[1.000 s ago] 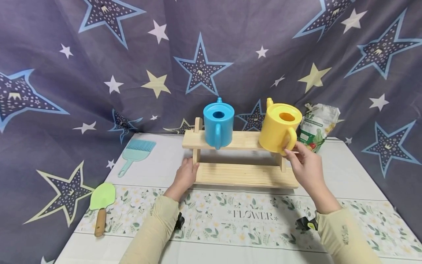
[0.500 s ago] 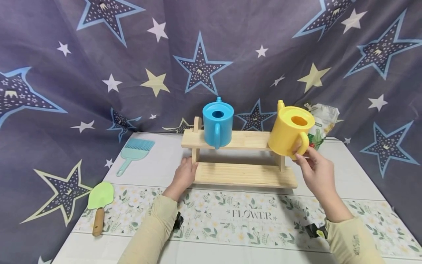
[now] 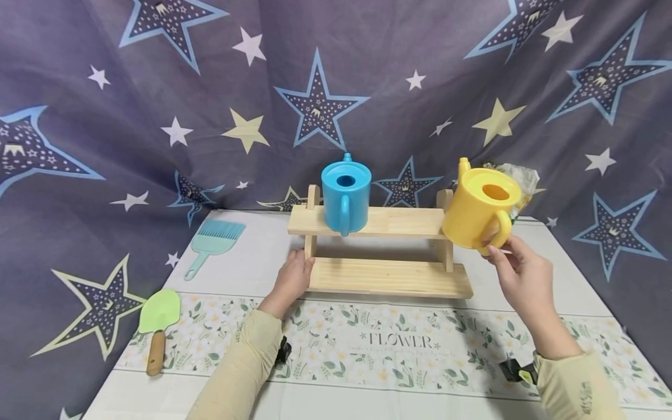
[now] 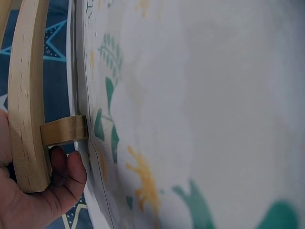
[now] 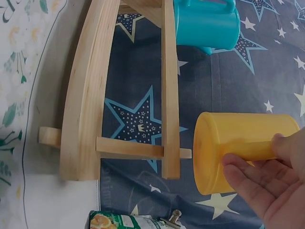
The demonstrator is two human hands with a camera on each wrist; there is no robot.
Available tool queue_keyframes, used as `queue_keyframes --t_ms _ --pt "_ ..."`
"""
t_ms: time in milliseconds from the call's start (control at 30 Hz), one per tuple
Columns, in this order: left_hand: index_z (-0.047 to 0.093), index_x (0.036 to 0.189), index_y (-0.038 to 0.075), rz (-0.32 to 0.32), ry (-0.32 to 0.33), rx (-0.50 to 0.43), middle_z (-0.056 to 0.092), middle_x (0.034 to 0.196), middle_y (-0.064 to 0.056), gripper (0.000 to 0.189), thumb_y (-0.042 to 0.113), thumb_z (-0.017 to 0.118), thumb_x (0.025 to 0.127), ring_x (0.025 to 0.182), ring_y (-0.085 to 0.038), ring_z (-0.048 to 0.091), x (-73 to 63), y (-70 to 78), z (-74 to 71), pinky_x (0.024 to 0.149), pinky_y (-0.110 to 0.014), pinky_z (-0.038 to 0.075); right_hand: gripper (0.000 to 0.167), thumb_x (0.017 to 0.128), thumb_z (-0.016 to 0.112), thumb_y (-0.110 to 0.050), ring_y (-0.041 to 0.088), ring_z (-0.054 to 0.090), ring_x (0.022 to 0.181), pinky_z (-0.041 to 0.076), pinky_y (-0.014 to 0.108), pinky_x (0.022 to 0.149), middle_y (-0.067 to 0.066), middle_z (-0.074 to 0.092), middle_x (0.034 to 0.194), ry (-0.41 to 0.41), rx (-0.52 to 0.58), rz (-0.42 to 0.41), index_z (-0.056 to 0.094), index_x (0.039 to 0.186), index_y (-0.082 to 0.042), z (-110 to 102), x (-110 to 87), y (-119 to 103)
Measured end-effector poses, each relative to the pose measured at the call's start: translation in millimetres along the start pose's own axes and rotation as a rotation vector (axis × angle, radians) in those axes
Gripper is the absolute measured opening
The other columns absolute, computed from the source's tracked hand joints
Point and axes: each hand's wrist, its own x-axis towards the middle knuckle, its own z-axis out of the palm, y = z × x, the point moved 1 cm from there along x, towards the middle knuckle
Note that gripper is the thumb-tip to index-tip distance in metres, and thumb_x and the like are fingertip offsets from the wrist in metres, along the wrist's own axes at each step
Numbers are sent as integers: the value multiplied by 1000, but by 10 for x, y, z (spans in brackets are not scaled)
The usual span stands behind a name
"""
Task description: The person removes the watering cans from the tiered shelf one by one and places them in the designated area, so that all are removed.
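A yellow watering can (image 3: 467, 213) is off the shelf, tilted slightly, near the right end of the top board. My right hand (image 3: 527, 286) pinches its handle; in the right wrist view, a gap separates the can's base (image 5: 204, 152) from the wood. The two-tier wooden shelf (image 3: 388, 279) stands on the table. At its left end my left hand (image 3: 292, 277) grips the lower board, and the left wrist view has curled fingers (image 4: 71, 179) round the board's end (image 4: 29, 157). A blue watering can (image 3: 343, 204) stands upright on the top board, left of centre.
Behind the yellow can is a partly hidden bag (image 3: 525, 178), its printed side showing in the right wrist view. To the left lie a light-blue dustpan-shaped tool (image 3: 215, 236) and a green scoop (image 3: 159, 312) with a wooden handle. A starry curtain (image 3: 409, 116) hangs behind the table.
The yellow watering can has moved right along with my right hand, from above the top board's right part to its right end, uncovering the shelf's right upright. My left hand has stayed put.
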Motion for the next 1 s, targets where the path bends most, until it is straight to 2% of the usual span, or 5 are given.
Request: queue_keyframes --t_ms 333,600,900,1000 --pt "44 137 -7 9 3 6 49 114 -18 46 27 40 106 102 -34 58 -1 4 5 89 -48 51 23 90 68 2 -27 51 78 40 -2 70 22 71 88 16 -15 37 65 112 8 -104 -41 53" --pt "43 138 -7 9 -6 6 49 115 -18 46 27 39 106 103 -34 58 4 -5 12 90 -48 51 23 91 68 1 -28 49 77 39 -1 64 21 71 90 30 -58 55 66 113 6 -205 -83 99" --pt "44 137 -7 18 0 5 49 113 -17 46 27 40 106 100 -32 58 3 -4 13 88 -47 52 22 91 68 -3 -27 49 74 39 -1 67 24 70 92 34 -81 111 67 112 5 -307 -123 174" --pt "45 135 -8 31 9 19 49 111 -17 45 27 41 106 98 -32 58 13 -18 19 86 -47 52 22 92 69 -5 -27 50 73 39 -1 66 20 72 89 44 -100 117 67 112 4 -336 -127 186"
